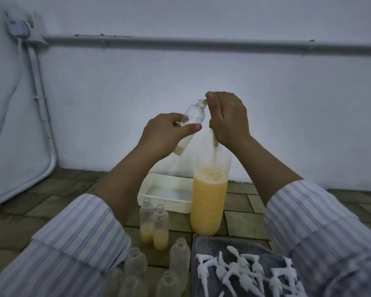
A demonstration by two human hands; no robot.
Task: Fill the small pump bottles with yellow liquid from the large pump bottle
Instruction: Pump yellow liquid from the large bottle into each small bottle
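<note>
A small bottle (193, 120), tilted and gripped in the left hand (167, 136), is held mouth-to-spout at the large bottle (210, 198) on the floor, whose pump is covered by the curled right hand (227, 118). Short, steady strokes are advised to avoid spills.

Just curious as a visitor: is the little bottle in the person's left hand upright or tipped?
Tipped. The small bottle leans with its open neck toward the pump spout under the right hand; the left hand grips its lower half.
</note>
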